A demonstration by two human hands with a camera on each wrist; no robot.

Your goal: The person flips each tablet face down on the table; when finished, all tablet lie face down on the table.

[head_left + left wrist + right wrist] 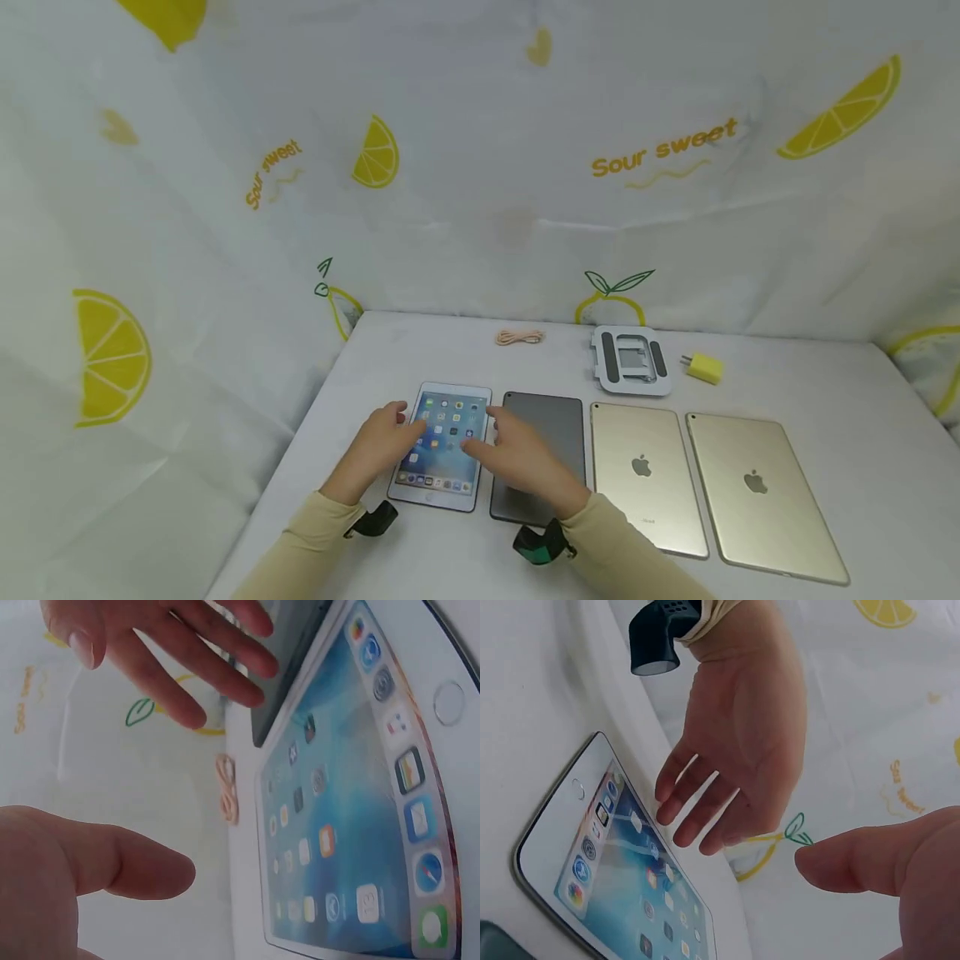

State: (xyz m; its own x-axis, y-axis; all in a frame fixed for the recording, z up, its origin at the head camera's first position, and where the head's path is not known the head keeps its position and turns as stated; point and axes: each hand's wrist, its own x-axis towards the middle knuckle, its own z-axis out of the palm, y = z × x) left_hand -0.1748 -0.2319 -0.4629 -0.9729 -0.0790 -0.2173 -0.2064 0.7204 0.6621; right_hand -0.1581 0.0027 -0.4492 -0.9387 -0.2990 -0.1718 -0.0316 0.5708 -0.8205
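Note:
A white tablet (446, 458) with its blue home screen lit lies face up on the table. My left hand (381, 443) hovers along its left side, thumb over the screen, fingers loose. Over its right side hangs my right hand (525, 457), thumb extended above the screen and fingers spread. Neither hand holds anything. In the left wrist view the left thumb (142, 862) and the right hand (172, 645) stand apart from the tablet. The right wrist view shows the left palm (746, 727) with fingers straight. Partly under the right hand is a dark grey tablet (551, 421).
Two gold tablets lie face down to the right, a nearer gold one (645, 500) and a far-right gold one (776, 525). Behind them are a folded grey stand (609, 358), a yellow charger plug (705, 367) and a coiled pink cable (519, 337). A lemon-print curtain (480, 208) backs the table.

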